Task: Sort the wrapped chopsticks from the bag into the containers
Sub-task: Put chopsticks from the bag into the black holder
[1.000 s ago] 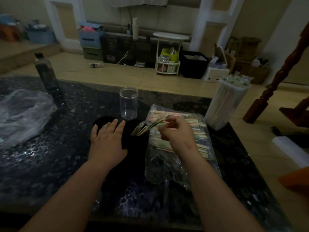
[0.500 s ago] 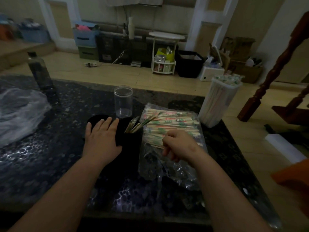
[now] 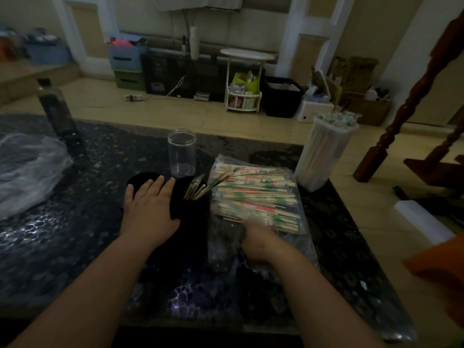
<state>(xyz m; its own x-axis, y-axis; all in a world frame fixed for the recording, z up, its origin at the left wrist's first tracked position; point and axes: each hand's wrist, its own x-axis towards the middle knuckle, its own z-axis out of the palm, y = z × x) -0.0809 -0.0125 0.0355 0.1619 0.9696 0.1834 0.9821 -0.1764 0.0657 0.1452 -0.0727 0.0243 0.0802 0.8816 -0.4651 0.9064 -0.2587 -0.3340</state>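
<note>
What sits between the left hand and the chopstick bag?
Head view: a dark container holding a few wrapped chopsticks stands between the left hand and the bag.

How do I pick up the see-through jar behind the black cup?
Hold the clear jar round its side wall, midway up, coming from the left. It stands upright and open-topped, so the round wall is easy to wrap, and chopsticks stick out of the black cup at its near right.
</note>
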